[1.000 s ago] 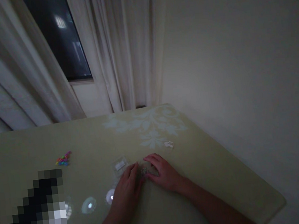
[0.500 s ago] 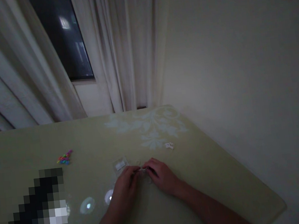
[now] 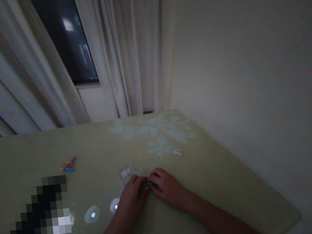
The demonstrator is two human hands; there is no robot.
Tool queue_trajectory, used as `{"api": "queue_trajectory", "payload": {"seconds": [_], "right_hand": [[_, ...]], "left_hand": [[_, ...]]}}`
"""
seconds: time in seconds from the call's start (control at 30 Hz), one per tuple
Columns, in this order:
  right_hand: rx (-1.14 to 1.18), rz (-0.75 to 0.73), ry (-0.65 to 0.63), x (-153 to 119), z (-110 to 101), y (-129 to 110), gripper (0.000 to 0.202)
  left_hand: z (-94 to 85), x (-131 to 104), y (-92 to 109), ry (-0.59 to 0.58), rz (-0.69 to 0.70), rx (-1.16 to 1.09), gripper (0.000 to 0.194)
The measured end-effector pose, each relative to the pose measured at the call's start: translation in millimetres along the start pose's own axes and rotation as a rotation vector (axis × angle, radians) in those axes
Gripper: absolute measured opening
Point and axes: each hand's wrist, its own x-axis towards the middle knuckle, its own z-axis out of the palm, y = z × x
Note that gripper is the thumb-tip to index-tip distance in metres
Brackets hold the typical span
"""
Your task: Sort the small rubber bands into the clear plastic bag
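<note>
My left hand (image 3: 134,192) and my right hand (image 3: 165,187) meet over the table (image 3: 213,185), fingertips pinched close together. Between them is a small, pale, shiny piece (image 3: 148,185), mostly covered by the fingers; its kind cannot be made out. Just beyond my left hand lies a clear, flat plastic case (image 3: 126,172) with a white patch on it. A tiny pale ring (image 3: 144,169) rests on the table just past the fingertips. Farther off to the right of my hands is a small white piece (image 3: 177,152).
A little heap of colourful small pieces (image 3: 68,165) lies on the left of the table. Light reflections shine on its glossy top, near a pixelated dark area at lower left. Curtains (image 3: 135,52) hang behind the far edge, and a wall (image 3: 246,70) borders the right side.
My right hand has turned slightly, its fingers now closer to my left hand's fingertips. The small ring shows more plainly. The other things on the table stay put.
</note>
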Motion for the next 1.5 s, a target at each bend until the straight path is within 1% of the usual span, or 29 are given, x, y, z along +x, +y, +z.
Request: {"api": "queue_trajectory", "payload": {"seconds": [0.1,0.2,0.27,0.33,0.47,0.5,0.57,0.6,0.63,0.67,0.7,0.77,0.8,0.87,1.0,1.1,1.17,1.23,1.3,1.33,1.37,1.43,1.47,1.5], "right_hand": [[0.000,0.024,0.022,2.2,6.4,-0.8,0.016],[0.089,0.049,0.102,2.8,8.0,2.8,0.017],[0.166,0.051,0.165,2.1,5.9,5.3,0.020],[0.225,0.042,0.199,0.4,1.4,7.1,0.023],[0.254,0.028,0.190,-6.0,-12.6,10.3,0.028],[0.238,0.028,0.163,-7.9,-16.1,11.0,0.038],[0.190,0.041,0.079,-10.9,-21.2,11.8,0.070],[0.167,0.052,0.035,-11.7,-22.1,11.6,0.080],[0.148,0.064,0.002,-11.8,-21.7,11.0,0.081],[0.134,0.072,-0.013,-11.2,-20.0,9.9,0.073],[0.125,0.076,-0.014,-9.9,-17.3,8.5,0.060],[0.116,0.078,0.001,-5.8,-9.9,5.6,0.036],[0.113,0.077,0.010,-3.5,-6.0,4.6,0.030],[0.112,0.079,0.033,0.7,0.5,4.1,0.022],[0.165,0.088,0.148,4.0,5.2,7.9,0.010],[0.245,0.075,0.233,2.4,2.3,10.3,0.010],[0.287,0.061,0.251,0.3,-2.4,11.0,0.014],[0.298,0.054,0.231,-2.5,-9.4,11.9,0.019],[0.283,0.053,0.171,-5.9,-17.5,13.5,0.025],[0.266,0.055,0.127,-7.6,-21.2,14.4,0.033],[0.243,0.060,0.080,-9.2,-24.4,15.1,0.046],[0.191,0.076,-0.003,-11.2,-27.5,15.1,0.069],[0.166,0.084,-0.031,-11.4,-27.2,14.4,0.072],[0.146,0.086,-0.049,-11.0,-25.6,13.1,0.068]], "left_hand": [[5.3,5.0,4.7,0.056,0.015,-0.001,0.023],[4.9,6.1,2.6,0.116,0.017,-0.055,0.027],[0.7,4.9,-1.6,0.140,0.004,-0.093,0.031],[-5.7,2.3,-6.5,0.152,-0.012,-0.105,0.035],[-15.4,-6.1,-14.5,0.128,-0.020,-0.051,0.037],[-15.5,-8.1,-15.6,0.114,-0.016,-0.028,0.040],[-12.6,-10.6,-15.7,0.085,-0.002,0.020,0.053],[-10.0,-10.8,-14.6,0.075,-0.001,0.036,0.059],[-7.0,-10.2,-12.6,0.065,-0.003,0.043,0.062],[-3.9,-8.9,-9.9,0.055,-0.005,0.039,0.060],[-1.1,-6.9,-6.6,0.047,-0.007,0.028,0.054],[3.3,-2.2,0.7,0.041,0.004,0.001,0.035],[4.7,0.1,4.1,0.052,0.013,-0.008,0.028],[5.8,4.0,9.3,0.083,0.023,-0.015,0.023],[2.9,7.4,10.6,0.111,0.014,-0.048,0.026],[-2.2,6.6,4.2,0.132,-0.003,-0.105,0.029],[-6.8,4.0,-2.1,0.139,-0.028,-0.130,0.033],[-11.7,-0.1,-8.9,0.119,-0.049,-0.124,0.036],[-15.5,-4.9,-15.0,0.069,-0.048,-0.096,0.037],[-16.5,-7.1,-17.4,0.046,-0.044,-0.077,0.039],[-16.7,-8.7,-19.1,0.030,-0.041,-0.056,0.043],[-14.8,-9.8,-19.5,0.025,-0.043,-0.012,0.058],[-12.9,-9.1,-18.2,0.029,-0.051,0.008,0.064],[-10.7,-7.5,-15.8,0.032,-0.057,0.024,0.065]]}}
